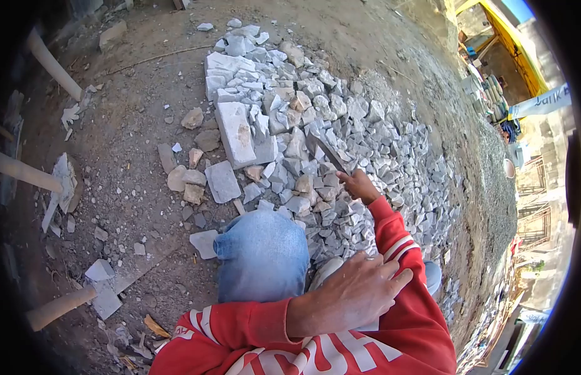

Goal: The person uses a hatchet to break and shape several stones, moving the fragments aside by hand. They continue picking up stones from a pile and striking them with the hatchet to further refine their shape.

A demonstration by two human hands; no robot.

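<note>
My right hand (360, 186) is closed around the near end of a long, dark, flat tool (330, 154). Its far end widens and rests over the heap of broken grey stones (365, 134). Nearer to me, my left hand (359, 287) crosses in front of my right forearm. Its fingers are loosely bent and apart, with no object visible in them. Beyond my jeans-covered knee (262, 250) lies a flat square stone (223, 182). A large block (235, 134) with a brown patch stands at the heap's left side.
Loose brown stones (192, 118) and chips lie on the dirt (140, 144) left of the heap. Wooden poles (28, 172) stand along the left. At far right are a gravel pile (494, 181) and a yellow-framed structure (522, 53).
</note>
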